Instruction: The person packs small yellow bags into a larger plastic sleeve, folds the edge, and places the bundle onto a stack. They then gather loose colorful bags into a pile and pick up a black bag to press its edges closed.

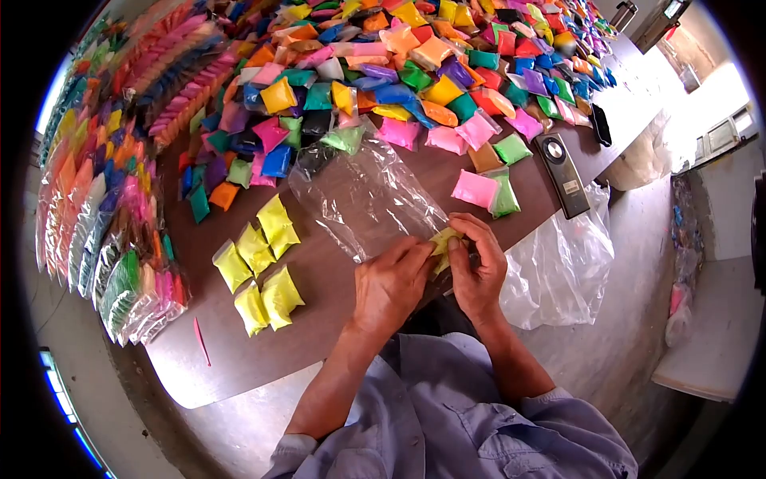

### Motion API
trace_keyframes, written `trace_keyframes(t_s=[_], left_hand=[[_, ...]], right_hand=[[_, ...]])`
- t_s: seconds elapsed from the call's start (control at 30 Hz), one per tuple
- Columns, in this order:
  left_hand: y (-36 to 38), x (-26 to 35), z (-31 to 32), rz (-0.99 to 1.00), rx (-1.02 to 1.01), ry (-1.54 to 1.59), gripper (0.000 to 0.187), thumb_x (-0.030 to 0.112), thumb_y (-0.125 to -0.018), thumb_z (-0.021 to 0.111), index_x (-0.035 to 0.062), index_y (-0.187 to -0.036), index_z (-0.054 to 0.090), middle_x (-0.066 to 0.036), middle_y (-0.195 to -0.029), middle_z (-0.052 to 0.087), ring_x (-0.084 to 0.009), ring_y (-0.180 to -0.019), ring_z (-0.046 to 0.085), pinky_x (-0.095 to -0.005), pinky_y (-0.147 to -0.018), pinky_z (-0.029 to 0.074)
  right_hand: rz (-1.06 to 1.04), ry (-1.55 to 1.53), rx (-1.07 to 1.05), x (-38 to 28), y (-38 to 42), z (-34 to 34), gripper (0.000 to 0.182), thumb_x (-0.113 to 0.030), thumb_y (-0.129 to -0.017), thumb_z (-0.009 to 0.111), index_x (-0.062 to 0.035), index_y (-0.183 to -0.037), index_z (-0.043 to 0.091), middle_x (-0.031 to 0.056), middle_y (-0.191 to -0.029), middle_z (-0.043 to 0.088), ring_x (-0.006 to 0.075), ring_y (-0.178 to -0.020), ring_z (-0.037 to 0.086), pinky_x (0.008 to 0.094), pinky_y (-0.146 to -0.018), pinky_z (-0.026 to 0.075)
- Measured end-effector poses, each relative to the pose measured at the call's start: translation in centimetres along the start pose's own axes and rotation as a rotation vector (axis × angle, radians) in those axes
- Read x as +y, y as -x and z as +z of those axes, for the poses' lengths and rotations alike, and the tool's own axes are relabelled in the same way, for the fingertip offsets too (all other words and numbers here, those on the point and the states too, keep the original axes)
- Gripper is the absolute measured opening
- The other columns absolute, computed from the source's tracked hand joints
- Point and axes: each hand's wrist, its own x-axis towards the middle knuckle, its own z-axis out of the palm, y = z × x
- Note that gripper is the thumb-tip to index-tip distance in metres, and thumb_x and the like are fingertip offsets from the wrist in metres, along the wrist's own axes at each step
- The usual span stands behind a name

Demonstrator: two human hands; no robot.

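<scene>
Close to the table's front edge, my left hand (391, 281) and my right hand (477, 270) are closed with fingertips pinching a small pale-yellow packet (441, 243) between them. The fingers cover much of it. A large clear plastic bag (363, 195) lies flat just beyond, its near edge reaching up to my fingers. To the left of my left hand, several filled yellow packets (278, 297) lie in a small group. A pink packet (474, 188) and a light green packet (504, 194) sit past my right hand.
A heap of small colourful packets (399, 76) covers the far table. Larger filled bags (132, 279) stand in rows at left. A pink stick-like tool (202, 342) lies front left. At right are a phone (563, 176), a dark object (601, 125) and a hanging clear bag (562, 267).
</scene>
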Motion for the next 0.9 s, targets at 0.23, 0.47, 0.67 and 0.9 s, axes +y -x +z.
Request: trace_keyframes(t_s=[0.23,0.47,0.67,0.9], left_hand=[[1.1,0.0,-2.9,0.091,0.079,-0.055,0.025,0.009,-0.091,0.082,0.0082,-0.115,0.079,-0.009,-0.113,0.077,-0.0315,-0.093,0.078,-0.0391,-0.079,0.065],[6.7,-4.1,-11.8,-0.284,0.235,-0.456,0.021,0.019,-0.092,0.084,0.0087,-0.109,0.078,-0.010,-0.111,0.078,-0.0338,-0.097,0.077,-0.0423,-0.085,0.063],[9.2,-5.0,-14.0,-0.479,0.113,-0.448,0.035,0.017,-0.091,0.081,0.0054,-0.124,0.075,-0.016,-0.124,0.076,-0.0390,-0.102,0.077,-0.0461,-0.091,0.062],[9.3,-3.5,-14.3,-0.497,0.134,-0.301,0.032,0.008,-0.093,0.074,0.0049,-0.125,0.074,-0.017,-0.127,0.075,-0.0400,-0.097,0.077,-0.0470,-0.086,0.063]], right_hand=[[0.080,-0.015,0.028,0.2,0.1,0.4,0.024,0.008,-0.094,0.070,0.0016,-0.117,0.075,0.0144,-0.123,0.075,0.0234,-0.112,0.072,0.0334,-0.097,0.056],[0.101,-0.025,0.020,0.4,0.3,0.5,0.021,0.005,-0.096,0.071,0.0010,-0.117,0.074,0.0134,-0.122,0.075,0.0225,-0.111,0.072,0.0332,-0.097,0.055],[0.092,-0.063,0.026,0.6,0.3,0.6,0.021,0.003,-0.097,0.071,0.0007,-0.117,0.074,0.0127,-0.121,0.075,0.0214,-0.110,0.071,0.0323,-0.097,0.054],[0.121,-0.061,0.039,0.7,0.5,0.6,0.021,0.003,-0.096,0.072,0.0004,-0.117,0.075,0.0115,-0.118,0.075,0.0208,-0.109,0.071,0.0316,-0.096,0.054]])
